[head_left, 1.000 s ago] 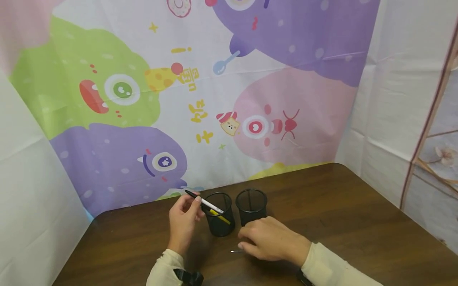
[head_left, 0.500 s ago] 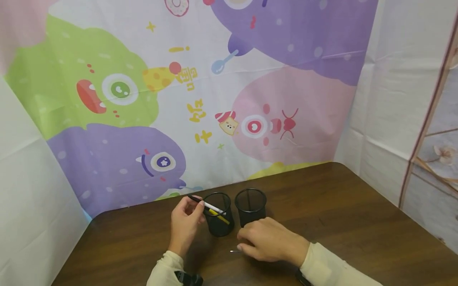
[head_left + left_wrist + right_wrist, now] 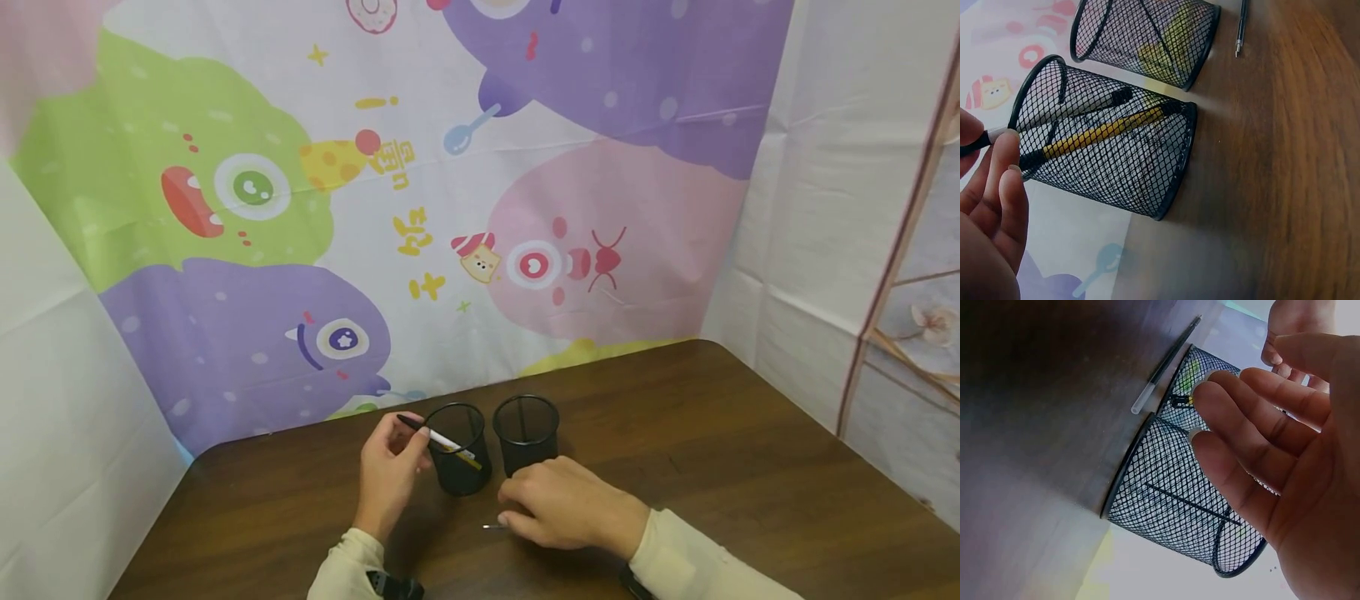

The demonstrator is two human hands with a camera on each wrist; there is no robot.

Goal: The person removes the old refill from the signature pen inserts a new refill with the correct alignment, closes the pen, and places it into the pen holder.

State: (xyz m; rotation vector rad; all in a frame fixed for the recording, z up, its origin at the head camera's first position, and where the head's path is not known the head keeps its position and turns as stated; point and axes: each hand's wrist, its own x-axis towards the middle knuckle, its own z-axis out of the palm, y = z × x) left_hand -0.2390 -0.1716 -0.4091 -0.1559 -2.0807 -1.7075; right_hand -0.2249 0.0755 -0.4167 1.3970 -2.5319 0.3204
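Observation:
My left hand [image 3: 388, 467] pinches a white pen with a black end [image 3: 444, 441] between thumb and fingers. The pen slants over the rim into the left black mesh pen holder [image 3: 461, 475]. Inside that holder leans a yellow pen with black ends [image 3: 1107, 132]. Relaxed and holding nothing, my right hand [image 3: 570, 504] hovers in front of the right mesh pen holder [image 3: 527, 437]. Beneath it on the table lies a slim pen refill [image 3: 1169, 361] with black ink and a clear end; its metal tip shows in the head view.
Both holders stand upright side by side on the dark wooden table [image 3: 675, 433]. A cloth printed with cartoon monsters [image 3: 442, 342] hangs along the table's back edge. White cloth walls [image 3: 787, 275] close off the sides.
The white pen has slid lower into the left holder, the left hand moving slightly down and right with it. My right hand has stayed almost still.

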